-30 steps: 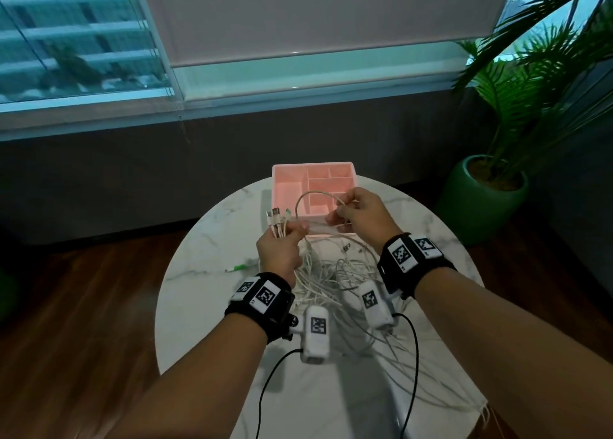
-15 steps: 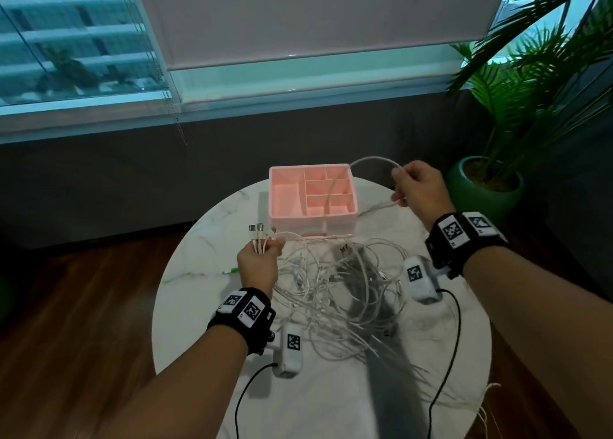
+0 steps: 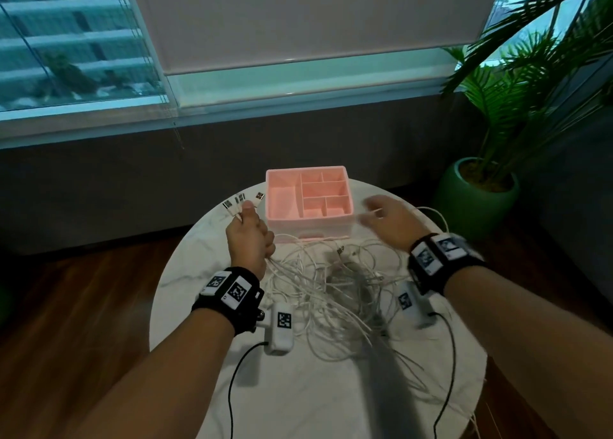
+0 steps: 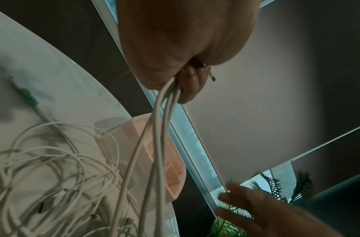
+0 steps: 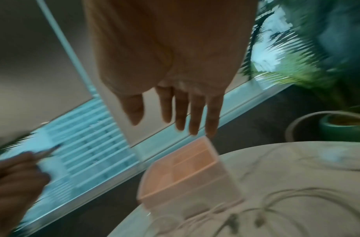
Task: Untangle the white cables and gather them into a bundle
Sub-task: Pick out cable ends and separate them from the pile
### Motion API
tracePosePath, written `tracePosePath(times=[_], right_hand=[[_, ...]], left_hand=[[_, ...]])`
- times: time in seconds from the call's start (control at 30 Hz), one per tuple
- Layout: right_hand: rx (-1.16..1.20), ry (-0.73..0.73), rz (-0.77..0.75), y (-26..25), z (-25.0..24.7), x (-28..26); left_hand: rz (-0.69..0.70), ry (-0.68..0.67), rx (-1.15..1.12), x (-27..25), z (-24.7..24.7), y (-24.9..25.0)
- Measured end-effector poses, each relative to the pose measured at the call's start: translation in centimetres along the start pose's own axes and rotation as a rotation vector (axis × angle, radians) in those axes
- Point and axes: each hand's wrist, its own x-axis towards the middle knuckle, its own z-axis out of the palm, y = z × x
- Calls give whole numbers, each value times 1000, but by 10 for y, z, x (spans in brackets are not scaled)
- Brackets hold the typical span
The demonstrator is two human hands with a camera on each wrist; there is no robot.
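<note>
A tangle of white cables (image 3: 331, 282) lies on the round marble table (image 3: 331, 389), in front of a pink divided box (image 3: 308, 199). My left hand (image 3: 248, 236) grips several cable ends, their USB plugs (image 3: 240, 201) sticking up past my fist. The left wrist view shows those held cables (image 4: 154, 128) running down from my fist to the pile (image 4: 53, 176). Right of the box, my right hand (image 3: 381, 216) hovers above the table, blurred. In the right wrist view its fingers (image 5: 183, 109) are straight and hold nothing.
A green-tipped cable (image 4: 28, 97) lies apart on the table's left side. A potted palm in a green pot (image 3: 477, 199) stands on the floor to the right. A window and a roller blind are behind the table.
My right hand has let go of the cable it had pulled up to the right and has come down beside the box. My left hand has lifted its held plugs a little higher.
</note>
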Motion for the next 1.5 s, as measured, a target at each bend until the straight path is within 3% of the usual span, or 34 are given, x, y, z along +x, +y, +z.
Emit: tracePosePath(times=[0.13,0.2,0.27,0.33,0.5,0.67,0.8,1.03,1.37,1.5], right_hand=[[-51,-473,-233,-60,63,-23],[-111,-600,-271,-68,88,-27],[-17,-651,-239,-71,100,-30],[-18,-632,-226,-65,99,-28],[-284,-562,-292,-41,78,-23],[-379,-585,-140,-15,49,-17],[-477,-611,-47,16,19,-11],[-397,-309,0,34,-15,-5],[-424,-502,178,105,-15,-31],[-363,-216,133,96,-42,-13]], left_hand=[[14,-11,-50,-3,6,2],[19,-15,-71,-3,3,3],[18,-12,-91,-3,-4,5],[9,15,-109,-1,-16,9],[-42,105,-173,6,-45,15],[-82,123,-246,11,-55,13],[-43,111,-145,12,-59,9],[14,-20,181,6,-53,-13],[23,101,105,17,-59,0],[-8,17,171,12,-50,-15]])
